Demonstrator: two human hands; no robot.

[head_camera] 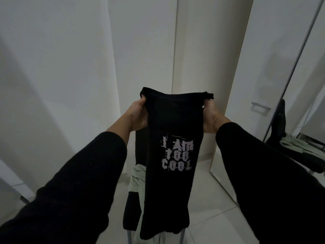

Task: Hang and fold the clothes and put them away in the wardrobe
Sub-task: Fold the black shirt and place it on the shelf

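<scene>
The left hand (pixel 139 114) and right hand (pixel 210 118) each pinch a top corner of one black cotton T-shirt with pale printed lettering (pixel 172 129), folded lengthwise and hanging above the dark chair (pixel 131 215). One pale green garment (pixel 138 176) waits on that chair — the white wardrobe door (pixel 260 71) beyond the chair is closed, so storing seems left.

Long black sleeves (pixel 84 182), bare wrists.
</scene>
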